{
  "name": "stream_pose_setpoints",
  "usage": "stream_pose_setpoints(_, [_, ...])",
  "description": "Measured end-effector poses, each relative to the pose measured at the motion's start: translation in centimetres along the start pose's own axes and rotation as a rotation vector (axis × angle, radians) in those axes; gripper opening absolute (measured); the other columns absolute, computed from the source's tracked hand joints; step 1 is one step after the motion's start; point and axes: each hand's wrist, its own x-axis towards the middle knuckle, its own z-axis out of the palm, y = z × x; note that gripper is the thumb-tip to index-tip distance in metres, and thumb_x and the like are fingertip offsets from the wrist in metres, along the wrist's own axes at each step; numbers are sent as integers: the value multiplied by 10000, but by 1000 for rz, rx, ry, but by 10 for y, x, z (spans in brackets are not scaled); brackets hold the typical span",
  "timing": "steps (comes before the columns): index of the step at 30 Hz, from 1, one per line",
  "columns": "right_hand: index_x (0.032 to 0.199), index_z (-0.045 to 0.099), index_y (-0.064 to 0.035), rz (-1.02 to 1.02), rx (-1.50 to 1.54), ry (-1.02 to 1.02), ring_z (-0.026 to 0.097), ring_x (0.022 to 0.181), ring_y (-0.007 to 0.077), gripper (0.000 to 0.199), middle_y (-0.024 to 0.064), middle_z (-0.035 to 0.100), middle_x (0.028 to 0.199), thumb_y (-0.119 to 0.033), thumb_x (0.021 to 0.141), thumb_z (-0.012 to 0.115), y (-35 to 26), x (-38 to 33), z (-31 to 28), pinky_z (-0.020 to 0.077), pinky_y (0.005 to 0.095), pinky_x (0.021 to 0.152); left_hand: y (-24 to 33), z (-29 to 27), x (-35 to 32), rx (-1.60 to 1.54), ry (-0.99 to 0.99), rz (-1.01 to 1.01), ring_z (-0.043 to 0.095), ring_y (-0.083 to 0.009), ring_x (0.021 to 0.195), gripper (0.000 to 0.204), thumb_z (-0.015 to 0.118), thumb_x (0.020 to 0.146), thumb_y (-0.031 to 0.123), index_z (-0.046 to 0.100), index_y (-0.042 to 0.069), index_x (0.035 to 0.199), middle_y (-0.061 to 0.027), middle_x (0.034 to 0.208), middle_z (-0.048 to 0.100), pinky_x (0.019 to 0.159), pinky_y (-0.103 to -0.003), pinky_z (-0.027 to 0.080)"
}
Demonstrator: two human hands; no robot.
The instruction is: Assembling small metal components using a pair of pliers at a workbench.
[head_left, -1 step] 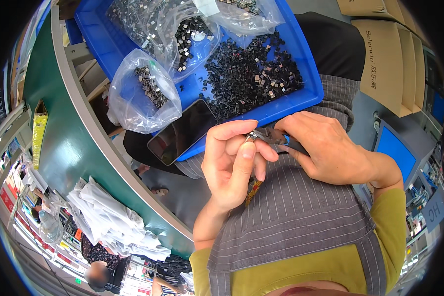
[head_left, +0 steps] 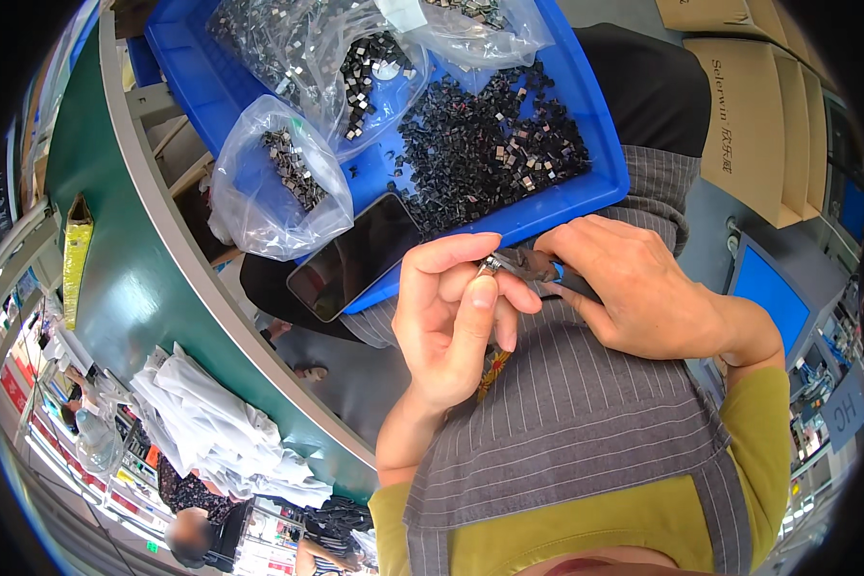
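Observation:
Between the thumb and fingers of my left hand (head_left: 451,322) is a small shiny metal piece (head_left: 490,265). My right hand (head_left: 638,283) is wrapped round a pair of pliers (head_left: 528,261) with dark jaws and a bit of blue at the handle. The jaws' tips meet the metal piece at my left fingertips; whether they grip it is too small to tell. Just beyond both hands lies a blue tray (head_left: 600,182) with a heap of small black and silver parts (head_left: 485,144). A dark phone (head_left: 355,254) rests by the tray's near corner, left of my left hand.
Clear plastic bags of small parts, one of them a bag (head_left: 283,182) at the tray's left side, lie in the tray. A green table (head_left: 115,259) with a grey edge curves along the left, bearing white cloth (head_left: 221,422). Cardboard boxes (head_left: 749,125) stand at far right.

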Motion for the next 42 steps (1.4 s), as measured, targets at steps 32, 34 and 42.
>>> stream_pose_setpoints(32, [985, 518, -44, -10, -134, 69, 539, 783, 290, 321, 97, 526, 818, -51, 707, 677, -4, 2, 3, 427, 386, 679, -3, -1, 3, 78, 22, 61, 446, -43, 514, 224, 423, 948, 29, 419, -38, 1162, -86, 698, 594, 464, -172, 345])
stream_pose_setpoints(34, [982, 524, -46, -14, -235, 106, 525, 781, 272, 322, 87, 513, 818, -48, 698, 678, -5, 2, 4, 409, 374, 679, -3, -1, 3, 63, 24, 59, 462, -46, 522, 225, 422, 943, 13, 419, -39, 1161, -86, 694, 592, 459, -174, 349])
stream_pose_setpoints(42, [1004, 545, -41, -24, -373, 185, 512, 782, 275, 440, 90, 515, 856, 26, 597, 701, 0, 3, 8, 387, 370, 678, -5, 2, 1, 333, 83, 151, 539, -73, 570, 239, 437, 910, -41, 430, -55, 1148, -59, 633, 568, 474, -182, 381])
